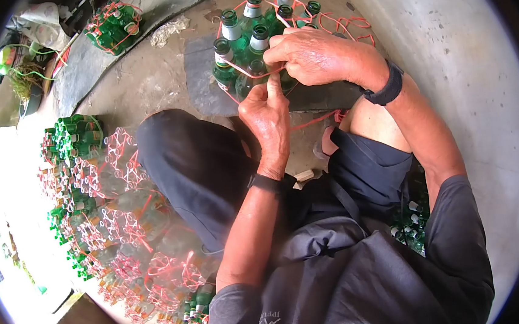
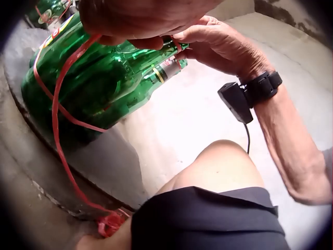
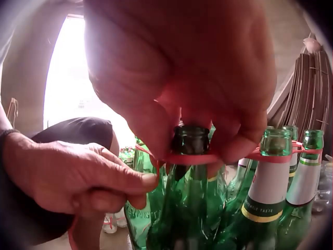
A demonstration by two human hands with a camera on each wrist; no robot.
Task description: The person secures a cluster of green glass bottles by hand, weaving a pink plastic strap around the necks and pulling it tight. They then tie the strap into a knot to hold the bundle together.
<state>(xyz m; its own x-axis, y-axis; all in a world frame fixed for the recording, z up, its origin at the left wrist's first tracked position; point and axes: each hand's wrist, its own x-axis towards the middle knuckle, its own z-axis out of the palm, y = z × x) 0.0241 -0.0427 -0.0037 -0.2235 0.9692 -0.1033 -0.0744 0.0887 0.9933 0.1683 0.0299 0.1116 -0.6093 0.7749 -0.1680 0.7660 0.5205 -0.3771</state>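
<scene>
A cluster of green glass bottles [image 1: 232, 33] stands upright in front of me, with red plastic string [image 1: 240, 70] looped around the necks. My left hand [image 1: 266, 119] pinches the string between thumb and finger at the near side of the cluster, as the right wrist view also shows. Above the near right bottles is my right hand [image 1: 321, 56]. In the right wrist view its fingers curl about one bottle neck [image 3: 191, 139] and hold the red string [image 3: 195, 160] there. From the bottles, a length of string [image 2: 56, 125] runs down to a red bundle [image 2: 110, 224] on the floor.
The bottles stand on a dark flat slab [image 1: 201, 81]. Many tied bundles of clear and green bottles [image 1: 78, 136] fill the floor at left. Another tied green bundle [image 1: 113, 28] sits at the back left. A pale wall [image 1: 446, 56] rises at right.
</scene>
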